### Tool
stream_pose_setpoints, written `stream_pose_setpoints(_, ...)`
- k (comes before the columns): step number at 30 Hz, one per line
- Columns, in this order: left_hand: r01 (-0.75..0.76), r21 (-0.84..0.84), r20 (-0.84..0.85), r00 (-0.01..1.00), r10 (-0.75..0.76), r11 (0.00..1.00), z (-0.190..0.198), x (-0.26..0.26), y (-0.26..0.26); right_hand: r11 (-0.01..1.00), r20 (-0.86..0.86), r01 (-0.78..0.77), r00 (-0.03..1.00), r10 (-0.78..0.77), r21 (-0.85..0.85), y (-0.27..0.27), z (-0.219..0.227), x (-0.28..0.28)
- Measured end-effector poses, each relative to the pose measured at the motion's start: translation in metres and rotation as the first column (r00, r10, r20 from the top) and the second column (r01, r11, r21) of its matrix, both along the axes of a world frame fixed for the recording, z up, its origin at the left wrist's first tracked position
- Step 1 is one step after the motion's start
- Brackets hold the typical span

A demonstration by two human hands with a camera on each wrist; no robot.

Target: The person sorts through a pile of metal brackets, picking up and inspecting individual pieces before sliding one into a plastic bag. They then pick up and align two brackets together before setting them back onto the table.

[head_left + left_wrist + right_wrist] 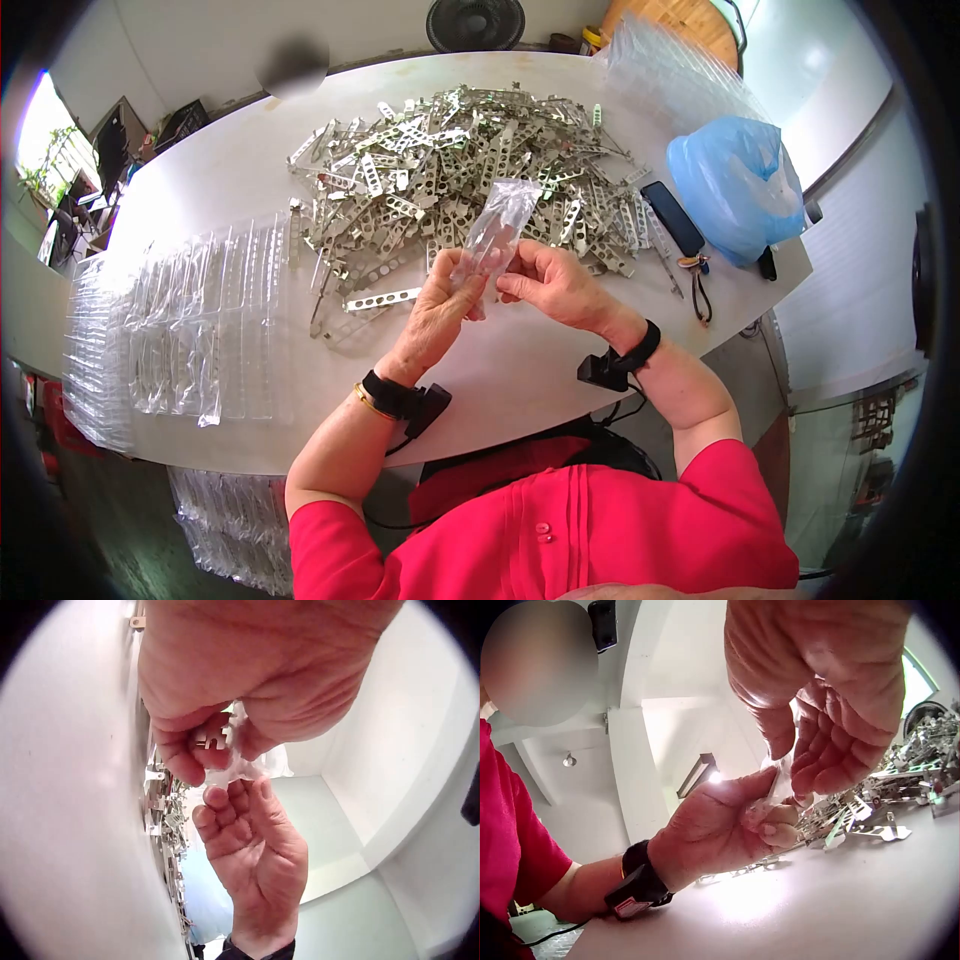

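Observation:
In the head view a clear plastic bag (500, 222) stands up between the two hands, over the table's middle. My left hand (438, 312) grips its lower part, thumb on the near side. The left wrist view shows the notched end of a metal strip (215, 739) between that hand's fingers, with crinkled film beside it. My right hand (558, 284) pinches the bag's side with thumb and curled fingers, as the right wrist view also shows. Just beyond both hands lies a heap of perforated metal strips (372, 172); the rest of the gripped strip is hidden by fingers and film.
Clear plastic trays (262, 345) with bagged pieces lie at the table's left. To the right are a blue plastic bag (725, 185), a dark phone (674, 217) and a key ring with cord (698, 290). More clear plastic (680, 75) is stacked at the far right.

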State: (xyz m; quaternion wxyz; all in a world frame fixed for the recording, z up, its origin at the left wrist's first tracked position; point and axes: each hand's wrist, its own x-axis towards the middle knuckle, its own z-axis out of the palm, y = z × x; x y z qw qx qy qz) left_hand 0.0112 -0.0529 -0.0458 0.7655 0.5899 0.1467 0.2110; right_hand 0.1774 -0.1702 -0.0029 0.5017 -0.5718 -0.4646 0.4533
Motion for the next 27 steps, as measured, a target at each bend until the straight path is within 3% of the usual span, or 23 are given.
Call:
stream_pose_setpoints(7,0.021,-0.005,0.024,1.000,-0.020,1.000,-0.009,-0.001,0.004,0.996,-0.066,0.046,0.997,-0.041,0.077,0.002,-0.001,-0.006)
stream_pose_setpoints(17,-0.003,0.020,0.037,0.999,0.003,1.000,-0.010,-0.001,0.002,0.996,-0.015,0.079,0.997,-0.078,0.041,0.001,0.001,-0.004)
stream_pose_setpoints(22,-0.001,0.025,0.046,0.999,0.000,1.000,-0.008,-0.001,0.001,0.994,-0.079,0.105,0.991,-0.105,-0.003,0.000,-0.005,-0.006)
stream_pose_setpoints(27,-0.003,0.026,0.054,0.999,0.002,1.000,-0.010,-0.002,0.001,0.994,-0.017,0.094,0.995,-0.093,0.055,0.000,-0.015,-0.006)
